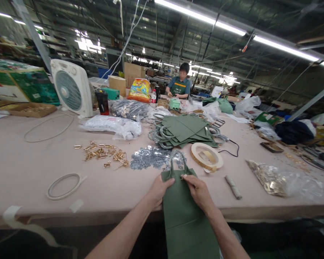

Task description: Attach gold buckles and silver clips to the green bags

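Note:
A dark green bag panel hangs over the table's front edge, its plastic-wrapped handle lying on the table. My left hand grips the panel's upper left edge, thumb on the front. At the upper right, my right hand has its fingers closed at a small gold metal fitting by the handle's base. Just beyond the handle lies a pile of flat silver metal plates. Gold metal fittings are scattered to its left. Further back are stacked green bag panels with wrapped handles.
A tape roll, a rolled grey piece and a plastic bag of metal parts lie to the right. A coiled strip lies at left. A white fan stands back left. Across the table is a person.

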A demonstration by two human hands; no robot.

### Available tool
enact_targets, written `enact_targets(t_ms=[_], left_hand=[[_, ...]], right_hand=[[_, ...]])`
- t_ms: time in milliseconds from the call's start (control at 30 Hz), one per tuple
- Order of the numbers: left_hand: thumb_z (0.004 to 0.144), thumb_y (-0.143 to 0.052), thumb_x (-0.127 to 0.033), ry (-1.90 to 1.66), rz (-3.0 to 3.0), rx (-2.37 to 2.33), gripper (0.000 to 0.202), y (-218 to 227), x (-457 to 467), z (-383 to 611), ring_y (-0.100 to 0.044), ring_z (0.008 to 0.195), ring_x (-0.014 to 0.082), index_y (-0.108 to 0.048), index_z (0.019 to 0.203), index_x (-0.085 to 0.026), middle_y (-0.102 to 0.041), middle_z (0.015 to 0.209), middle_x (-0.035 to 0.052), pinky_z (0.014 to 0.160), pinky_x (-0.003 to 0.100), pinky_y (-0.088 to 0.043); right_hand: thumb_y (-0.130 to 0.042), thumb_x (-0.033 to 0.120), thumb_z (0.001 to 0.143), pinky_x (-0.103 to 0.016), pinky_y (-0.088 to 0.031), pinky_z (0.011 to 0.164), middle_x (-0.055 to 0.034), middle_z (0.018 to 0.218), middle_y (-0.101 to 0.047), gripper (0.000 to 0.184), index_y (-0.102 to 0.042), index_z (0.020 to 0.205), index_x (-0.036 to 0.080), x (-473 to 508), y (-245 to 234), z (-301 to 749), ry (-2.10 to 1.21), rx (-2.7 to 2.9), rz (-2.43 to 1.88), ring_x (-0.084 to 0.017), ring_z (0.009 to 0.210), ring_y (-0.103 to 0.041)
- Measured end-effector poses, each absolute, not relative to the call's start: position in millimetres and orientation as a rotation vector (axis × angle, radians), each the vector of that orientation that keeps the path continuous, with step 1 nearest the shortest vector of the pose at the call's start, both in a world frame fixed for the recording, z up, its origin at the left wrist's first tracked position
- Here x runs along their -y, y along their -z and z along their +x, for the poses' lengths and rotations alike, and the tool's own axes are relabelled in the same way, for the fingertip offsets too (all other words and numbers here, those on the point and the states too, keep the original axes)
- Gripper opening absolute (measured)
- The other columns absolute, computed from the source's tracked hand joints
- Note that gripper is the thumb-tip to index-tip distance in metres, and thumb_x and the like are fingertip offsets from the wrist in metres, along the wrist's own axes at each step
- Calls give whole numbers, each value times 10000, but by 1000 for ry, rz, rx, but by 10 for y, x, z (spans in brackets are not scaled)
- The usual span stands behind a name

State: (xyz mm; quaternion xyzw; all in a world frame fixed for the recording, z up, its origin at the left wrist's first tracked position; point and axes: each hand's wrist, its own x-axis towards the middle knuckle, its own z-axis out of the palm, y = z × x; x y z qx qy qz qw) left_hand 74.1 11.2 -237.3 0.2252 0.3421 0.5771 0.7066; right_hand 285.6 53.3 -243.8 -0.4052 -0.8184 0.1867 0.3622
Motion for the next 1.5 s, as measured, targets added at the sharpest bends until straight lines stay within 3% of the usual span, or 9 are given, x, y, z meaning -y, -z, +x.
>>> enact_targets(t_ms=[300,633,1000,1500], left_hand=[[605,-961,-305,-1277,505,-778,595,2406,-141,738,-744,855,258,-696,1110,-136,-785,975,112,846,395,-595],[596,-958,-268,-1242,486,-776,565,2401,-135,725,-746,839,255,-701,1085,-147,-785,965,105,842,396,-596],[627,-936,-305,-1295,501,-816,500,2396,-140,751,-746,872,265,-709,1044,-149,-790,971,109,855,412,-595],[614,-923,-275,-1299,471,-878,450,2366,-165,772,-744,810,254,-720,994,-144,-794,955,111,817,405,-601]], right_hand=[[-621,319,992,-362,-623,917,-84,1083,-800,233,-801,1118,243,-573,2352,2795,-447,2145,-1041,-233,992,-763],[-581,296,1015,-343,-629,866,-86,1023,-782,243,-805,1093,245,-649,2394,2763,-497,2130,-932,-213,956,-744],[-441,173,1027,-460,-532,1133,-91,1417,-662,461,-617,1448,245,-277,2598,2743,-253,2187,-1119,-245,1312,-638],[-387,83,980,-464,-535,1133,-77,1463,-628,575,-548,1510,234,-152,2715,2669,-70,2242,-1225,-250,1359,-596]])
